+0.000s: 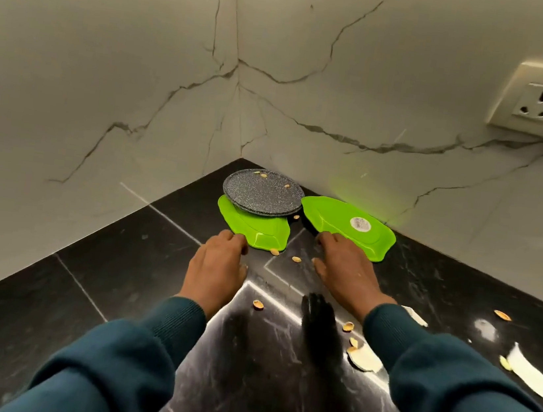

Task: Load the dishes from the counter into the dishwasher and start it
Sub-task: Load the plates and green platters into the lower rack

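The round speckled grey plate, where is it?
The round speckled grey plate sits in the counter's back corner, overlapping the left leaf-shaped green plate.

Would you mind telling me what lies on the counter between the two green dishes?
In the head view, a strip of bare black counter separates the left green dish from the right green dish; one nut shell lies just in front of that gap.

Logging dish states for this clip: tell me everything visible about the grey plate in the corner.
The grey plate is round, dark grey with fine pale speckles and a low raised rim, stone-like in look. It lies nearly level in the corner of the black counter, its near edge resting on the left green dish. A few small nutshells lie on its far side. Neither hand touches it; the left hand is at the green dish beneath it.
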